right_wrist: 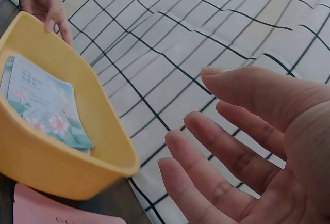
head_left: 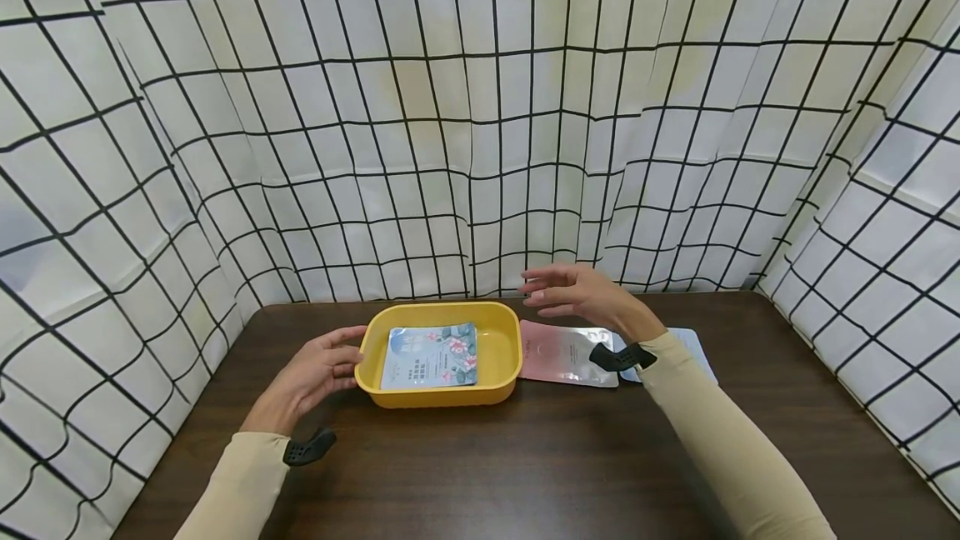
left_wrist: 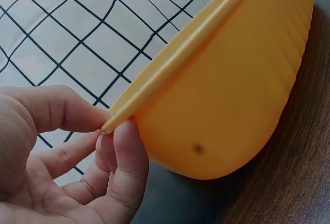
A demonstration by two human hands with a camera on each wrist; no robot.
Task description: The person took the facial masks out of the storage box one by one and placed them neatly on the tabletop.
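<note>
A yellow plastic basin (head_left: 495, 357) stands on the table, with a light blue flower-printed sachet (head_left: 431, 357) lying flat inside; the right wrist view shows another edge beneath that sachet (right_wrist: 46, 100). My left hand (head_left: 318, 377) pinches the basin's left rim between thumb and fingers, as the left wrist view shows on the rim (left_wrist: 170, 61). Off the basin's right end, my right hand (head_left: 577, 298) hovers with fingers spread and holds nothing. Below it lies a pink and silver sachet (head_left: 558, 352), close against the basin. A pale blue sachet (head_left: 693, 348) is partly hidden by my right wrist.
The dark wooden table (head_left: 480, 465) extends in front of the basin. White cloth walls with black grid lines (head_left: 480, 148) enclose the back and both sides, and the back one rises just behind the basin. Black bands (head_left: 309, 447) circle both wrists.
</note>
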